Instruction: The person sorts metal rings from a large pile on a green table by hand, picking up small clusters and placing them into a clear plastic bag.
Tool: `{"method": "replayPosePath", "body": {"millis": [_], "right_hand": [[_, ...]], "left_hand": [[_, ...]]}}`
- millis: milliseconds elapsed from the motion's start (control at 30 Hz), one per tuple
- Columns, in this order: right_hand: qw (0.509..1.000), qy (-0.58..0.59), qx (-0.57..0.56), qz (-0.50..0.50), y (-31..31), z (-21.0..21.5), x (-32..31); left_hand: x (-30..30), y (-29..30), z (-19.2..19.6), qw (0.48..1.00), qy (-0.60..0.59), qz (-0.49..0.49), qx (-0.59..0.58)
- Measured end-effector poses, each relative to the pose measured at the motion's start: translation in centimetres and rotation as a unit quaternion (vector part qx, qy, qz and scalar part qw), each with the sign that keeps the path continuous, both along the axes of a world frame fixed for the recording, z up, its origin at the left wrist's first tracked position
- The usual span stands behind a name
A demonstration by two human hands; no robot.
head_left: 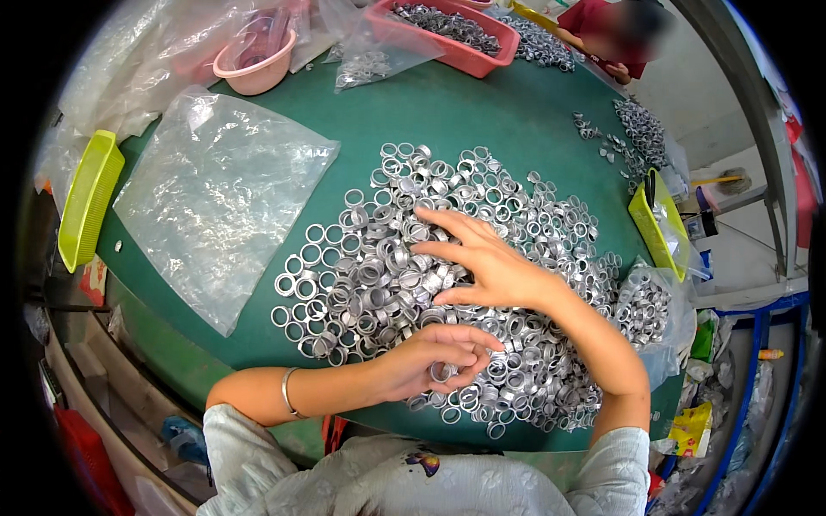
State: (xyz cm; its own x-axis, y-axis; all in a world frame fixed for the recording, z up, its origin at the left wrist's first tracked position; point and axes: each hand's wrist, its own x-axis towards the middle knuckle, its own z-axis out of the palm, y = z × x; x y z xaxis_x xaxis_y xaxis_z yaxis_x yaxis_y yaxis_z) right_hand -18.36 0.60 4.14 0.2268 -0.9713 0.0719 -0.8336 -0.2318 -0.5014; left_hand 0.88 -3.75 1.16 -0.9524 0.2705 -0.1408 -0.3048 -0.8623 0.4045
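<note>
A broad heap of small silver metal rings [370, 275] covers the middle of the green table. At the heap's near side my left hand [430, 359] is curled, palm partly up, with a metal ring [443, 371] in its bent fingers; whether it holds more is hidden. My right hand [490, 265] reaches across the heap from the right. Its fingers are spread and touch the rings near the centre, with nothing gripped between them. Loose rings lie flat around the heap's left edge.
A clear plastic bag [224, 198] lies flat on the green table [344, 112] at left. Yellow-green baskets [90, 202] [658, 224] stand at both sides. Behind are a pink bowl [258, 73] and a red tray [495, 58] of metal parts. Another person [602, 34] works at the far right.
</note>
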Motion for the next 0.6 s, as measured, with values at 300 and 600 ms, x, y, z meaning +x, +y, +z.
{"method": "replayPosePath", "body": {"millis": [300, 600], "right_hand": [[0.994, 0.006, 0.017, -0.105, 6.9, 2.2, -1.0], [0.999, 0.000, -0.048, -0.019, 0.8, 1.7, 0.8]], "left_hand": [[0.2, 0.4, -0.9, 0.999, 0.035, 0.008, -0.002], [0.0, 0.3, -1.0, 0.998, 0.059, -0.015, -0.026]]}}
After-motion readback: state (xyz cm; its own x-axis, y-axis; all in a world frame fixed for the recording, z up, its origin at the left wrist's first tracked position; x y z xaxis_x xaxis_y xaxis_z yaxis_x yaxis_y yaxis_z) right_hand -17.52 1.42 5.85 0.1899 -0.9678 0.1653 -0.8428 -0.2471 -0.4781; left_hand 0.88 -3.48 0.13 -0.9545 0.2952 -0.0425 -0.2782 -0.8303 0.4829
